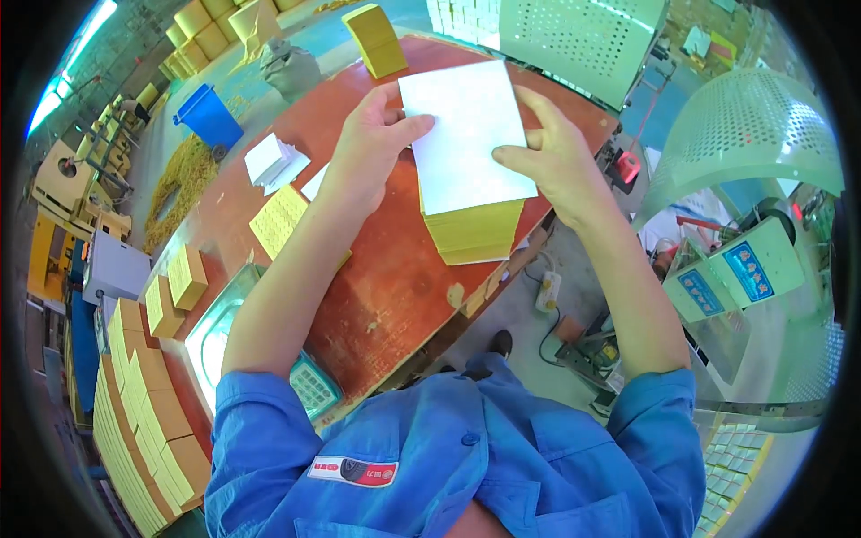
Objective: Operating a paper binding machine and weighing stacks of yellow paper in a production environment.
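Observation:
A white sheet (471, 134) lies over the top of a tall stack of yellow paper (471, 235), which stands at the right edge of the red table. My left hand (381, 134) grips the sheet's left side, thumb on top and fingers curled at the edge. On the opposite side, my right hand (560, 157) has its thumb on the sheet and its fingers behind the edge. Whether my fingertips also touch the yellow paper is hidden.
The red table (395, 300) also carries a yellow paper block (375, 43), white papers (273, 163), a yellow pile (280, 220) and a scale (314, 387). Yellow bundles (148, 386) line the left. Machinery with a perforated guard (744, 134) stands right; a blue bin (208, 117) is beyond.

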`<control>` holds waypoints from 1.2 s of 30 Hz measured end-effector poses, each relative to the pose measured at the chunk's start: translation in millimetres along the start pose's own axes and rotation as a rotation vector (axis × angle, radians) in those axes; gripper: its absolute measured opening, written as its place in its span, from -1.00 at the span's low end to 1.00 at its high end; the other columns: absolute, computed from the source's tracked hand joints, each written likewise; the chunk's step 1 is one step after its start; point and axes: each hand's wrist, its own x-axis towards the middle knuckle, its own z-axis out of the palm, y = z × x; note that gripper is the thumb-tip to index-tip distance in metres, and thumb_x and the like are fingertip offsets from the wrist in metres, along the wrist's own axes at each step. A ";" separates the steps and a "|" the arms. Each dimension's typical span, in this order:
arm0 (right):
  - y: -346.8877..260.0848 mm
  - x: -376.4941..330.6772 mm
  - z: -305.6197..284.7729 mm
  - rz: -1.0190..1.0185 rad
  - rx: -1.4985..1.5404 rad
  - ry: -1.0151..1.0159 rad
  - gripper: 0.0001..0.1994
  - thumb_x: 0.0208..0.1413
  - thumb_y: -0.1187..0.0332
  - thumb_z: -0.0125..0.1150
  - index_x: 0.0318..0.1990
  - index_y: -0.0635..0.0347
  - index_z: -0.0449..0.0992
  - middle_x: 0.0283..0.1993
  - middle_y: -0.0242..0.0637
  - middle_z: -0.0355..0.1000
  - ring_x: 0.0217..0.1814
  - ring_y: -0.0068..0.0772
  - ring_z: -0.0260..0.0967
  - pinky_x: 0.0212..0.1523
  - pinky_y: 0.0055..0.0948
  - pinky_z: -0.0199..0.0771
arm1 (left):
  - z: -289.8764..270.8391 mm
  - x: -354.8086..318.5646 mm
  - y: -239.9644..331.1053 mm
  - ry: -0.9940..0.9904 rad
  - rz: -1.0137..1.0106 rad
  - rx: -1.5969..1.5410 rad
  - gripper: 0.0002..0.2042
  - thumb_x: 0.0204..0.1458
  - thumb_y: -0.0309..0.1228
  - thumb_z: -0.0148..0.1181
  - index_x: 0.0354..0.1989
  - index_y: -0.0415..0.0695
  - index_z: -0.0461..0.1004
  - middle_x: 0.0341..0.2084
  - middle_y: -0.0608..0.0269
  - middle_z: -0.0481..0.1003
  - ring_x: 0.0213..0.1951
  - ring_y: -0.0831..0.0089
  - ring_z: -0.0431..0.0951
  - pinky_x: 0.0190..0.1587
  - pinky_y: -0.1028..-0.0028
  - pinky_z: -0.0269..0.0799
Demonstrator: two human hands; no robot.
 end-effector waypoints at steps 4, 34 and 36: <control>0.1 3.2 0.7 0.020 -0.337 0.087 -0.28 0.00 0.54 0.24 0.35 0.26 0.08 -0.43 -0.33 0.48 -0.38 -0.61 0.40 -0.30 -0.58 0.37 | -9.1 12.6 -26.1 0.025 -0.129 0.157 -0.38 0.04 -0.56 0.17 0.30 -0.23 0.12 -0.29 0.21 0.54 -0.32 0.54 0.51 -0.42 0.57 0.35; 58.8 -2.9 -25.5 -0.326 -0.287 0.287 -0.84 0.05 0.41 0.19 -0.23 0.27 0.57 -0.45 -0.21 0.51 -0.42 -0.38 0.49 -0.37 -0.44 0.43 | 14.3 25.4 -23.6 0.185 0.676 1.201 -0.51 -0.04 -0.35 0.29 0.12 -0.16 0.41 -0.05 -0.03 0.46 0.01 0.11 0.45 0.07 0.24 0.36; 75.9 -11.4 -43.0 -0.108 -0.134 0.347 -0.84 0.11 0.39 0.15 -0.27 0.31 0.55 -0.47 -0.25 0.52 -0.49 -0.53 0.45 -0.42 -0.49 0.40 | 19.3 27.4 -10.4 0.070 0.583 1.168 -0.62 0.10 -0.32 0.14 0.06 -0.24 0.44 0.07 -0.10 0.40 0.14 -0.02 0.35 0.19 0.20 0.26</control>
